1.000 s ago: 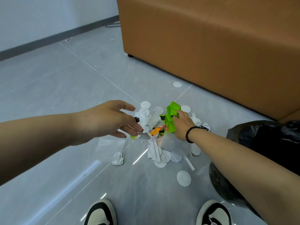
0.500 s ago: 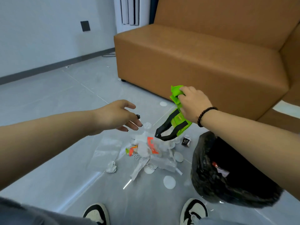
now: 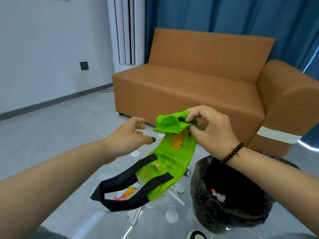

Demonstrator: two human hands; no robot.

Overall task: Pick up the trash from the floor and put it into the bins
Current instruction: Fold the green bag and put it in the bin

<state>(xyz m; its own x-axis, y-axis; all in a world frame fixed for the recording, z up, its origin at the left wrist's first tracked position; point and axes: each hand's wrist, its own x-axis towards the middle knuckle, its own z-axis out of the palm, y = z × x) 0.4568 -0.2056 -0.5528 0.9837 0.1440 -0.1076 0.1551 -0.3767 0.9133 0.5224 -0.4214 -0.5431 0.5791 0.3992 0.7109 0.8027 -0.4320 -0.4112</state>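
Above the floor litter: right hand pinching green tote bag; left hand loose, empty. Bunch dangling handles before lowering into black-lined bin.

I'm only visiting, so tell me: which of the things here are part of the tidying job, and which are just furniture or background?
Part of the job:
- green bag, pinched by the right hand
- left hand, open beside it
- black-lined bin
- white paper discs and scraps on the floor

Just there:
- orange sofa
- blue curtain
- white standing air conditioner
- wall socket
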